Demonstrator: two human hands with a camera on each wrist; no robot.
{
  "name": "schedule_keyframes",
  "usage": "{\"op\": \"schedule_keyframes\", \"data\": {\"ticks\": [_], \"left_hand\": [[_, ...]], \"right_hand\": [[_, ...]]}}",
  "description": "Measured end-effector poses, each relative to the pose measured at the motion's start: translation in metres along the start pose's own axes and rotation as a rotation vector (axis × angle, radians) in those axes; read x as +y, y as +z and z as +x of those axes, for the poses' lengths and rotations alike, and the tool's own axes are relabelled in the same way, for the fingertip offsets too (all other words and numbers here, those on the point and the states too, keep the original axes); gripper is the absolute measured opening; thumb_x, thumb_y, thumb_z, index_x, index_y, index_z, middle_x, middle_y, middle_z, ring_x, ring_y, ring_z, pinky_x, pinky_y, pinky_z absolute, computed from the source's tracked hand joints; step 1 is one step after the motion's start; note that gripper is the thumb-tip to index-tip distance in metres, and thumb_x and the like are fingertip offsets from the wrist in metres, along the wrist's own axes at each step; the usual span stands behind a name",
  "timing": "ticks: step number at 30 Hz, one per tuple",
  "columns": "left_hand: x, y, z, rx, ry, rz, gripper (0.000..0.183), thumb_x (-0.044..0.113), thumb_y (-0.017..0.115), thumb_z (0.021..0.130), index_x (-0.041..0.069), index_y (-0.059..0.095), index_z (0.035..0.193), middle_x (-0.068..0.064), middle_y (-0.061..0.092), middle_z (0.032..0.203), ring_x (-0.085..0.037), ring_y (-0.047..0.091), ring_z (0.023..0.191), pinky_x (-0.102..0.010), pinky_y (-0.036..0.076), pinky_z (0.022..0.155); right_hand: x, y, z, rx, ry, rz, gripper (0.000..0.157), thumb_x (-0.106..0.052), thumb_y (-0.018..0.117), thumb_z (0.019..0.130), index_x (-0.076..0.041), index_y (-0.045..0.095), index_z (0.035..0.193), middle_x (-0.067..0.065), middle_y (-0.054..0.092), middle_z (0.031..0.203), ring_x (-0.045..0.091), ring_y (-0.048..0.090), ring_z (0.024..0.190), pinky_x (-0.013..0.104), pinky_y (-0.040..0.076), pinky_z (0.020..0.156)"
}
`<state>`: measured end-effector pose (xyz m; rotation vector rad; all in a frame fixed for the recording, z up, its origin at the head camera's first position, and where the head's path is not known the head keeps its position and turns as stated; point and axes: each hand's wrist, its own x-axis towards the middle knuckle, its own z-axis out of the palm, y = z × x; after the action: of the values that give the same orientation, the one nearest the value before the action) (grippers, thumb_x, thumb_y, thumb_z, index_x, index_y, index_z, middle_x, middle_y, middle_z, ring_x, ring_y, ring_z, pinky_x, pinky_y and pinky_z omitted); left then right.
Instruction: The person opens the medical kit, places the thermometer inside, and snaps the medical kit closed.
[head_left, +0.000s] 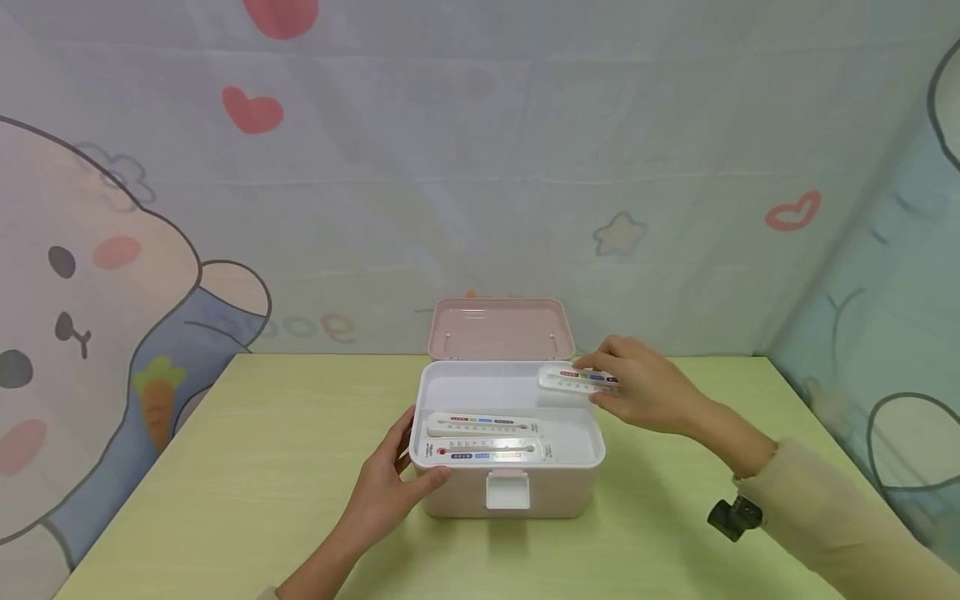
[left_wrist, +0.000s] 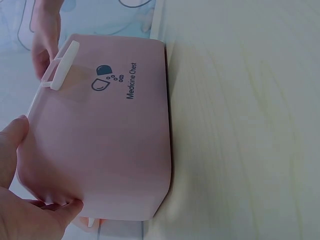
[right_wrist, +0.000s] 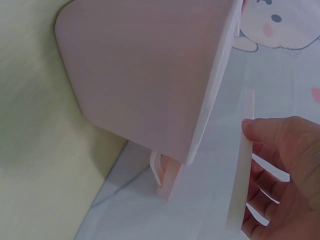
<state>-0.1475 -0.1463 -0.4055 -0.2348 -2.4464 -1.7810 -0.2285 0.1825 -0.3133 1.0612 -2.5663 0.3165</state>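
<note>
A pink medicine chest [head_left: 551, 492] stands with its lid [head_left: 501, 329] raised at the back and a white tray [head_left: 480, 379] in its top. Two flat white thermometers lie side by side in the tray's front part: one thermometer [head_left: 483, 426] behind, the other thermometer [head_left: 480, 451] in front. My right hand [head_left: 652, 392] pinches a third thermometer [head_left: 562, 379] by its right end, over the tray's back right corner. With my left hand [head_left: 386, 479] I grip the chest's front left corner, thumb at the rim, fingers along the side.
The chest sits on a pale wood-grain table [head_left: 285, 442]. Behind it hangs a cartoon-printed cloth [head_left: 480, 183], with another printed cloth at the right. A white latch [head_left: 507, 490] sticks out from the chest's front. A small black camera [head_left: 735, 517] is worn at the right sleeve.
</note>
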Motion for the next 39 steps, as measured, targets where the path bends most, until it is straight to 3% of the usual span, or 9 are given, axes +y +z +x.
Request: {"op": "schedule_keyframes", "data": {"ticks": [19, 24, 39], "left_hand": [[0.003, 0.001, -0.002, 0.007, 0.023, -0.025, 0.085, 0.015, 0.077, 0.075, 0.011, 0.027, 0.144, -0.008, 0.043, 0.139, -0.020, 0.041, 0.129, -0.028, 0.039, 0.104], [0.002, 0.001, -0.001, 0.007, 0.023, -0.022, 0.086, 0.015, 0.077, 0.075, 0.011, 0.027, 0.145, -0.009, 0.044, 0.139, -0.020, 0.042, 0.128, -0.028, 0.039, 0.104], [0.003, 0.000, -0.002, -0.002, 0.030, -0.016, 0.086, 0.017, 0.076, 0.076, 0.011, 0.025, 0.145, -0.009, 0.041, 0.141, -0.020, 0.039, 0.130, -0.028, 0.039, 0.104]], "right_hand": [[-0.042, 0.009, 0.031, -0.021, -0.142, 0.057, 0.031, -0.016, 0.074, 0.075, -0.014, 0.067, 0.105, -0.002, 0.055, 0.089, 0.015, 0.052, 0.083, 0.024, 0.044, 0.066], [-0.053, 0.012, 0.038, -0.061, -0.139, 0.048, 0.032, -0.018, 0.073, 0.075, -0.016, 0.067, 0.107, -0.003, 0.056, 0.090, 0.010, 0.046, 0.077, 0.021, 0.044, 0.065], [-0.073, 0.021, 0.050, -0.107, -0.165, 0.070, 0.032, -0.020, 0.071, 0.077, -0.018, 0.067, 0.108, -0.002, 0.056, 0.093, 0.011, 0.048, 0.082, 0.022, 0.045, 0.067]]}}
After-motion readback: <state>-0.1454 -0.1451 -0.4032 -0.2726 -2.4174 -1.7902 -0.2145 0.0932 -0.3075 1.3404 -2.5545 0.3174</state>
